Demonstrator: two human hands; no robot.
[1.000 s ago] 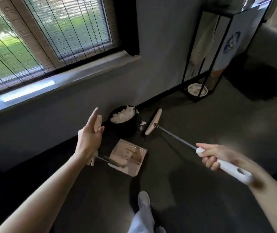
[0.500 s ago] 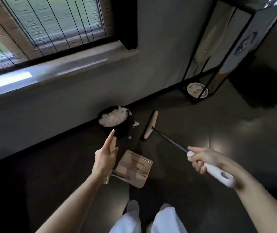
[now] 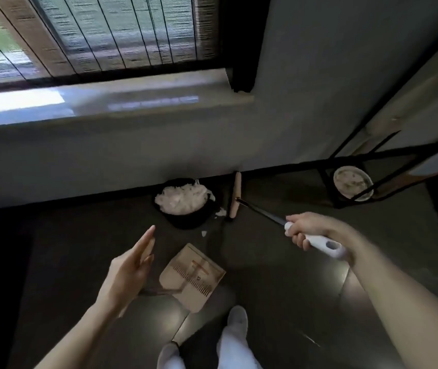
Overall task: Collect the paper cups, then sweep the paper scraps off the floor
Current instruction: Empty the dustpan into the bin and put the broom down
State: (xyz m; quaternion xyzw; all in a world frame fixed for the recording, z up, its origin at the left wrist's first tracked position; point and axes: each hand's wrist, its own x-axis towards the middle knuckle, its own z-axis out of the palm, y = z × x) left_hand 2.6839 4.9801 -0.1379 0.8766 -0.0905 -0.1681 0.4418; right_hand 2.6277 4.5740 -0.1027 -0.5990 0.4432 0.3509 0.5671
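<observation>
1. Right hand (image 3: pixel 309 229): fingers curled tightly round the white grip (image 3: pixel 328 245) of the broom, thumb side towards the shaft, with the tail of the grip and its hanging hole protruding behind the palm.
2. Broom shaft (image 3: pixel 260 212): thin dark metal, running from the right hand up and leftwards to the head.
3. Broom head (image 3: pixel 235 195): tan, long and narrow, set on the floor with its far end at the black skirting, just beside the bin on its right.
4. Left hand (image 3: pixel 130 267): fingers straight and together, thumb apart, palm turned inwards; it grips nothing. It hovers over the rear end of the dustpan handle (image 3: pixel 159 291); whether it touches the handle cannot be told.
5. Dustpan (image 3: pixel 195 275): beige, flat on the dark floor (image 3: pixel 279 288) between the two arms, comb teeth across its tray, mouth towards the bin.
6. Bin (image 3: pixel 186 218): black, round, against the wall, heaped with white paper scraps (image 3: pixel 182 199).
7. Loose scraps: one piece (image 3: pixel 220 212) between bin and broom head, another (image 3: pixel 204 233) on the floor just in front of the bin.
8. White shoes (image 3: pixel 237 318) and white trouser legs at the lower edge.
9. Black metal stand (image 3: pixel 372 153) at right, with a round dish (image 3: pixel 352 182) at its base.
10. Window sill (image 3: pixel 132 102) and blinds (image 3: pixel 111 35) above.
</observation>
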